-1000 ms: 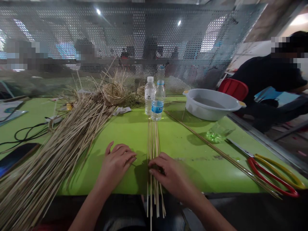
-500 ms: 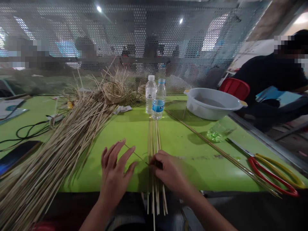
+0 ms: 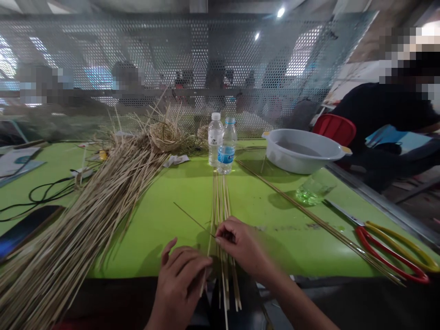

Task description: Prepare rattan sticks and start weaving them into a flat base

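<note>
Several pale bamboo strips lie lengthwise across the table, their near ends jutting past its front edge and their far ends at the bottles. My right hand rests over them, thumb and fingers pinched on a thin dark strip that slants out to the left. Lower down, at the table's edge, my left hand is closed on the near part of the leftmost pale strip, which is angled away from the others. The left fingertips are partly hidden.
A big bundle of strips with a woven basket covers the left. Two plastic bottles stand ahead. On the right are a white basin, a clear cup, long strips and scissors. A person sits beyond.
My left hand has come down and right from the thin dark strip's far end to the pale strips' near ends, closing on one. My right hand keeps its pinch.
</note>
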Available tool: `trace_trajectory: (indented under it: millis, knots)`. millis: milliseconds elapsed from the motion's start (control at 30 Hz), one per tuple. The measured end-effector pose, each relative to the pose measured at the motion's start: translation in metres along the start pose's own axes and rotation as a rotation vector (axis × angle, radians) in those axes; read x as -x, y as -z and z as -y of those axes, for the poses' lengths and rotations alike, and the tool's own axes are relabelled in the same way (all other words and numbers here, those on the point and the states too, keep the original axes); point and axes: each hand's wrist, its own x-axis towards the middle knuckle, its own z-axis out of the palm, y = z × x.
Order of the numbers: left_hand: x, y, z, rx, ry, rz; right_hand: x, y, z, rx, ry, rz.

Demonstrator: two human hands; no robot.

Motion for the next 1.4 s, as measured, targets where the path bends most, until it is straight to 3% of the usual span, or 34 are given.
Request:
trace_trajectory:
  millis: [67,233,367,533,667,833,933,1167,1400]
  knots:
    - [-0.003,0.004,0.004,0.080,0.119,-0.085,0.001,0.001,0.000,-0.008,0.001,0.015]
    - [-0.022,0.010,0.020,0.416,0.615,-0.285,0.002,0.003,-0.001,0.006,0.032,0.020]
    - [-0.047,0.015,0.034,0.638,0.650,-0.408,0.003,0.002,-0.002,0.059,0.057,0.018]
    - [-0.062,0.026,0.042,0.674,0.611,-0.418,0.002,-0.001,-0.005,0.113,0.068,0.029]
    - [-0.062,0.036,0.041,0.500,0.510,-0.315,0.003,-0.002,-0.007,0.118,0.072,0.025]
    - [-0.063,0.049,0.031,0.017,0.078,-0.148,0.005,-0.001,-0.004,0.154,0.099,0.032]
    - [-0.060,0.054,0.030,-0.181,-0.080,-0.102,0.006,0.000,0.000,0.170,0.107,0.039]
    - [-0.050,0.042,0.046,-0.322,-0.141,0.331,0.002,0.002,0.012,0.336,0.089,0.065]
    - [-0.061,0.023,0.048,-0.346,-0.085,0.424,0.002,0.012,0.021,0.405,0.078,0.090]
